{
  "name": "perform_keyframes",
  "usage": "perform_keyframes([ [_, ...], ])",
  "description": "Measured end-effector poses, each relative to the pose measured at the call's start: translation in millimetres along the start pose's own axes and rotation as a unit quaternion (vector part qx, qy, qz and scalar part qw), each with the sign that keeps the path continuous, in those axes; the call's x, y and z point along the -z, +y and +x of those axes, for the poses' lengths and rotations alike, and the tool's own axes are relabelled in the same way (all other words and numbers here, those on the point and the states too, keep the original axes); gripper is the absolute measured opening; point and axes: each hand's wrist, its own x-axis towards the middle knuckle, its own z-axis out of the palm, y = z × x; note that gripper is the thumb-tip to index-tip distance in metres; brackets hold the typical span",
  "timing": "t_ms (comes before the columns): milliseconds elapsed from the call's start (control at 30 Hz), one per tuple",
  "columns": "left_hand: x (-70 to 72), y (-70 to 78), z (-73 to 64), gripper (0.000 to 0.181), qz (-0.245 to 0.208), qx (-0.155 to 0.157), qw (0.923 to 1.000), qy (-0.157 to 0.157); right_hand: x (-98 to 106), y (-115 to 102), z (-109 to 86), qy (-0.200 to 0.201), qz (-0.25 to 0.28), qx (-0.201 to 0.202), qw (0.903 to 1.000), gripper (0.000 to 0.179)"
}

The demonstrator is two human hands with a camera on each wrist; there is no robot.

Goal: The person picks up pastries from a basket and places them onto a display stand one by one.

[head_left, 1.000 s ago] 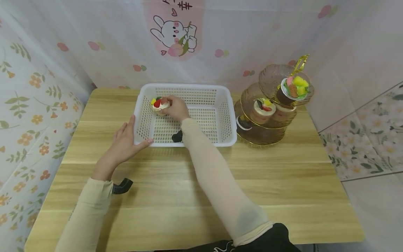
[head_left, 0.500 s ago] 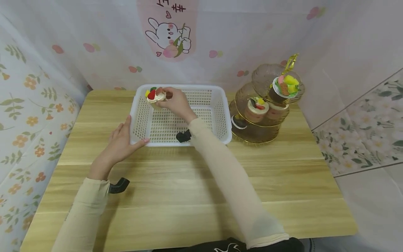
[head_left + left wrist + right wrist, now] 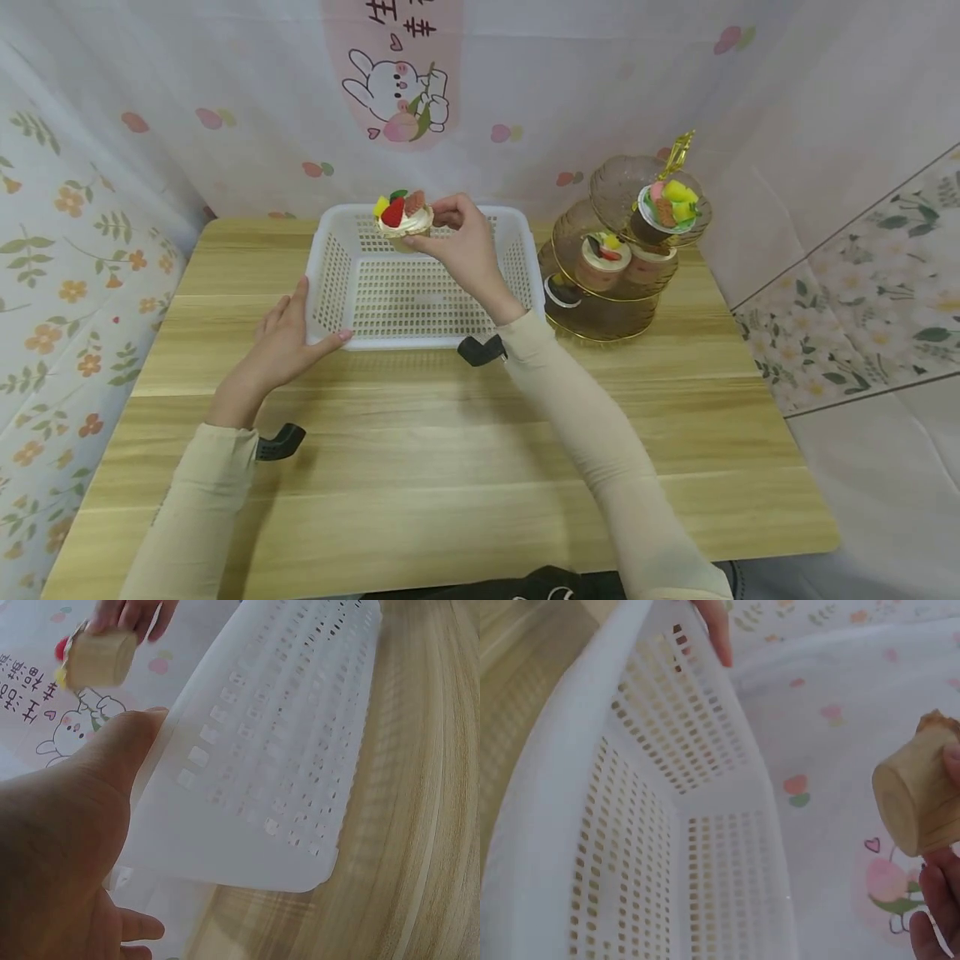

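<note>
My right hand pinches a toy cupcake with white cream, a strawberry, a yellow piece and a biscuit on top. It is held above the back part of the white plastic basket, tilted. Its pale tan cup shows in the right wrist view, with fingertips at its side. At the basket's front left corner rests my left hand, the thumb along the front rim and the fingers straight along the left side. In the left wrist view the thumb lies against the basket's rim.
Right of the basket stands a tiered stand with gold rims and a gold handle. A cupcake with yellow and green topping sits on its top tier, several others below. A patterned curtain hangs behind the wooden table.
My right hand has lifted the cupcake up out of the basket, then moved it a little to the right. The left hand stays at the basket's corner. The head view has shifted slightly.
</note>
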Motion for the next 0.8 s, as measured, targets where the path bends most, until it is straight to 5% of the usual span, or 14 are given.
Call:
perform_keyframes([
  [400,-3.0,0.0,-1.0,0.116,-0.007,-0.001,1.0,0.0,73,8,-66.0,0.11,0.035,0.018,0.9932,0.039],
  [800,-1.3,1.0,-0.6,0.116,-0.012,-0.003,0.9999,-0.004,163,53,-157.4,0.242,0.018,0.016,0.9699,0.04],
])
